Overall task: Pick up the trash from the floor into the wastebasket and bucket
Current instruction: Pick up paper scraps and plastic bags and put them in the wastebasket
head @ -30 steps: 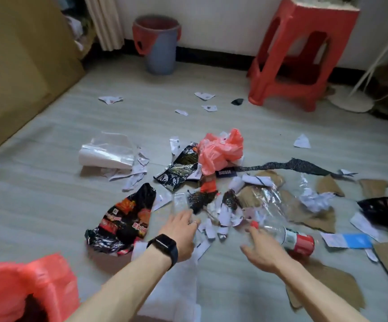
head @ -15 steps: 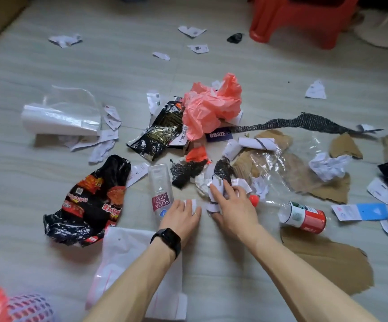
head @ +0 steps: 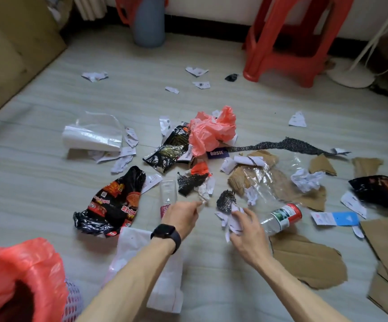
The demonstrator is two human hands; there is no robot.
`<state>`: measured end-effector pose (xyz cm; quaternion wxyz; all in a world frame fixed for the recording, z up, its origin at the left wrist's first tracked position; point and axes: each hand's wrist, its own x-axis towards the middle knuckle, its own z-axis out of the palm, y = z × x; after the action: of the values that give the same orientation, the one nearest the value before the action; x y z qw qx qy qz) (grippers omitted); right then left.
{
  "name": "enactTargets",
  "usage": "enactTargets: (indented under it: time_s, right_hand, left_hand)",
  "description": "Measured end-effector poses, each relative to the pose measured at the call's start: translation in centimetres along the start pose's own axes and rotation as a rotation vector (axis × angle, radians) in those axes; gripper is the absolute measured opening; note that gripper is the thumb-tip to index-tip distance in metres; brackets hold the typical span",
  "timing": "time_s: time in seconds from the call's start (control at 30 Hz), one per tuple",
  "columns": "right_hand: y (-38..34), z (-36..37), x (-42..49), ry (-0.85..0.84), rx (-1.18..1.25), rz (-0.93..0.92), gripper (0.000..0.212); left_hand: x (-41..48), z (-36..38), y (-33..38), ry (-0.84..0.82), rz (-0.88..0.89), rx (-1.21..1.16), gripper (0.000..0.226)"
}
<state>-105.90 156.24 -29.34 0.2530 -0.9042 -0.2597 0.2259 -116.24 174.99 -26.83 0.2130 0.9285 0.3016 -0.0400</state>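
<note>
Trash covers the floor [head: 49,182] ahead of the person: paper, wrappers, bottles and torn cardboard [head: 304,259]. The right hand [head: 246,225] is clenched round a bunch of white paper scraps [head: 232,220], and a black mesh scrap [head: 226,201] touches the top of the bunch. The left hand [head: 182,216] has its fingers curled and seems to pinch a small white scrap [head: 200,203], though blur leaves that unsure.

Gathering loose paper looks to be the step in hand. It would go best with both lots pressed into one tight handful, fingers fully closed so nothing flutters out. That handful could then go to the red-lined wastebasket [head: 37,259], which is near, low at the left. The grey bucket [head: 148,22] stands well apart by the far wall.

A clear soda bottle [head: 168,194] lies just beside the left hand, and a red-labelled plastic bottle [head: 281,217] just beside the right; either could roll if nudged. A white plastic bag [head: 132,242] lies under the left forearm, on the way to the wastebasket. Bare floor between the two forearms gives room to draw back.
</note>
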Motion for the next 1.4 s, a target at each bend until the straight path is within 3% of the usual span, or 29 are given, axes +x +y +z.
enactTargets:
  time_s: [0.17,0.3,0.5,0.7,0.9,1.03,1.1,1.27,1.4]
  right_hand:
    - [-5.5,-7.4,-2.6,0.095,0.184,-0.047,0.057]
    - [-13.4,-12.1,-5.8,0.050,0.308,-0.179,0.061]
    - [-25.4,-13.5,-10.4,-0.059,0.274,-0.460,0.067]
    - [-36.0,-7.0,-15.1,-0.413,0.094,-0.611,0.065]
    - [-40.1,2.1,-17.6,-0.549,-0.024,-0.647,0.068]
    - [-39.3,7.1,-18.2,-0.636,-0.025,-0.612,0.081]
    - [-37.9,9.0,-18.1,-0.616,-0.127,-0.666,0.084]
    - [-32.7,11.5,-18.7,-0.388,-0.397,-0.692,0.081]
    - [-30.7,11.7,-19.2,-0.450,-0.361,-0.644,0.074]
  left_hand:
    - [-2.5,-11.3,-0.1,0.185,0.036,-0.046,0.032]
    - [-7.3,-20.0,-2.4,0.371,0.065,-0.007,0.024]
    - [-17.5,-27.1,-8.8,0.530,-0.123,-0.066,0.027]
    - [-27.7,-25.0,-18.6,0.515,-0.530,-0.170,0.026]
    - [-33.1,-19.6,-23.5,0.492,-0.636,-0.267,0.025]
    - [-35.0,-17.0,-25.4,0.378,-0.638,-0.140,0.052]
    - [-35.9,-15.4,-25.8,0.322,-0.655,-0.007,0.060]
    - [-38.1,-12.0,-26.7,0.188,-0.720,0.147,0.069]
    - [-38.1,-11.9,-26.6,0.189,-0.740,0.167,0.073]
